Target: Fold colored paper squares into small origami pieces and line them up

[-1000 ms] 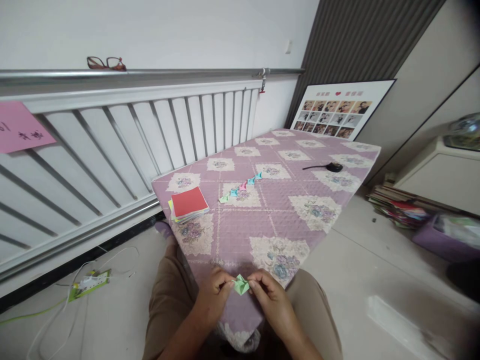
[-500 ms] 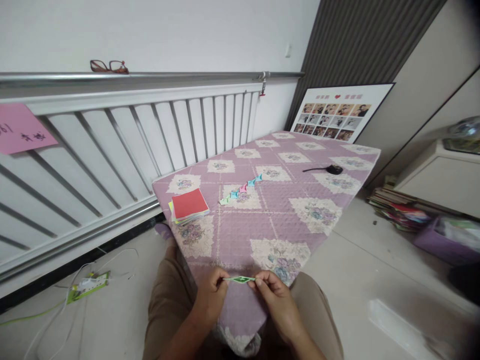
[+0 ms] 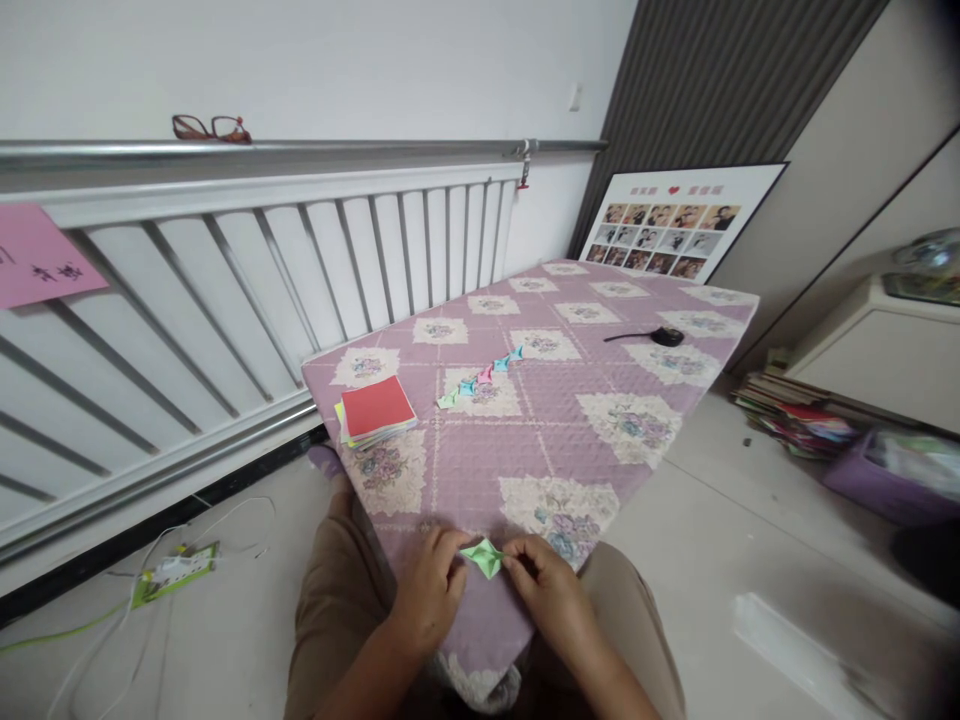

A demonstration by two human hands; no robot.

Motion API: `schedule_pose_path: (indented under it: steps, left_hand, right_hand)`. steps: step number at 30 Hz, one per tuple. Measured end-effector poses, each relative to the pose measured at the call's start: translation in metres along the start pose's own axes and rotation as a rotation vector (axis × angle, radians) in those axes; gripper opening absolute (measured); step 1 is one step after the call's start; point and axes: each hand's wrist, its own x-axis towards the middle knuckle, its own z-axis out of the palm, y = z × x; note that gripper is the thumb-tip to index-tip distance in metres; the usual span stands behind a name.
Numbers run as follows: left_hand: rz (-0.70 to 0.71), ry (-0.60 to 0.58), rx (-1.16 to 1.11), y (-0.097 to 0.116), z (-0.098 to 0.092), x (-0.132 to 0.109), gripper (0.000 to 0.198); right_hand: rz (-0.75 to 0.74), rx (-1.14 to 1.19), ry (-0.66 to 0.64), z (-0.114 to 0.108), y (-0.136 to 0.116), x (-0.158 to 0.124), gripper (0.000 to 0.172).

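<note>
Close to my body, a light green folded paper boat (image 3: 484, 560) is held above the near corner of the cloth-covered table. Its centre is spread into a pointed diamond shape. My left hand (image 3: 433, 588) has closed fingers at the boat's left tip, with the thumb below. The right tip is pinched between the thumb and fingers of my right hand (image 3: 546, 590). Farther up the table, several small folded paper pieces form a slanting row: a green one (image 3: 448, 399), a pink one (image 3: 485, 375) and blue ones (image 3: 502, 365).
A stack of coloured paper with a red sheet (image 3: 379, 407) on top lies at the table's left edge. A black cord-tailed object (image 3: 667, 337) rests toward the right. The radiator (image 3: 315, 260) borders the left side. A power strip (image 3: 176, 572) with cables is on the floor.
The green paper has gone from a thin, edge-on strip to a tilted, opened boat shape facing me. My left fingers have shifted slightly along its left end. The view has moved slightly.
</note>
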Motion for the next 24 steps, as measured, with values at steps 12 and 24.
schedule_pose_path:
  steps: [12, 24]
  left_hand:
    - [0.052, -0.012, 0.219, 0.007, 0.002, 0.003, 0.022]
    - [-0.013, -0.035, 0.282, 0.003, 0.009, 0.002, 0.033]
  right_hand:
    - [-0.182, -0.536, -0.084, 0.006, -0.041, 0.011, 0.014]
    - [-0.018, -0.824, -0.296, 0.019, -0.056, 0.025, 0.033]
